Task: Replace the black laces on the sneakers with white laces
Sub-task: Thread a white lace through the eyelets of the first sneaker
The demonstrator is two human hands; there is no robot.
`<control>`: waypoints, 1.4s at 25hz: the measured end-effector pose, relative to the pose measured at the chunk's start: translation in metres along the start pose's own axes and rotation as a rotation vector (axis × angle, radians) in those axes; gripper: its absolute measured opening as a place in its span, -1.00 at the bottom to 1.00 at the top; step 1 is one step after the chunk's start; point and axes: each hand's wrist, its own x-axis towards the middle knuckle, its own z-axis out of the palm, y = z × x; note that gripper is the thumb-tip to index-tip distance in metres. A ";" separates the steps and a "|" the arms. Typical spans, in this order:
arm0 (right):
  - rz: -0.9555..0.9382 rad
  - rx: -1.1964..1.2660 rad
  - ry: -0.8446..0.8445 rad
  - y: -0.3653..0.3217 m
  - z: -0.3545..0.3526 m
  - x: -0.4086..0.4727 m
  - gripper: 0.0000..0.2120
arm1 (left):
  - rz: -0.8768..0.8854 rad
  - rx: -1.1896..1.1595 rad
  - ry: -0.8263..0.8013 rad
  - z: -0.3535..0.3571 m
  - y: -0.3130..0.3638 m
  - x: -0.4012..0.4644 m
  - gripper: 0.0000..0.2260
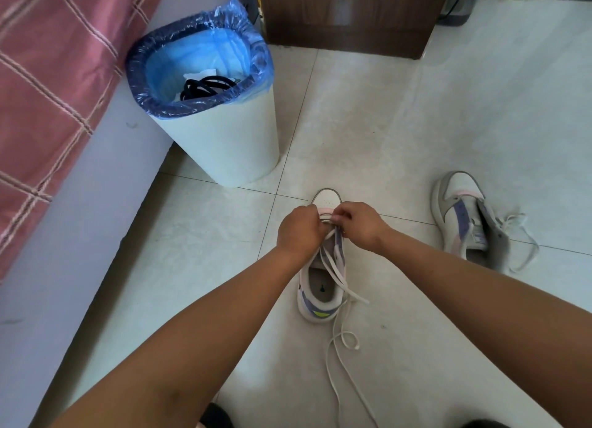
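Note:
A white, grey and purple sneaker [321,294] stands on the floor tiles in front of me, toe pointing away. My left hand [298,230] and my right hand [360,224] meet over its front eyelets, fingers curled, each pinching the white lace [338,278]. The lace's loose ends trail back over the shoe opening and curl on the floor [347,339]. The second sneaker [466,222] lies on its side to the right, with a white lace threaded in it. Black laces [205,86] lie inside the bin.
A white waste bin [224,145] with a blue bag liner stands on the floor to the left, beyond the shoe. A bed with a pink checked cover [41,91] fills the left side. A dark wooden cabinet [346,14] stands at the back.

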 end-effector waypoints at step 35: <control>0.188 0.163 0.262 -0.005 0.020 -0.015 -0.85 | 0.117 0.058 0.112 0.016 -0.014 -0.009 -0.77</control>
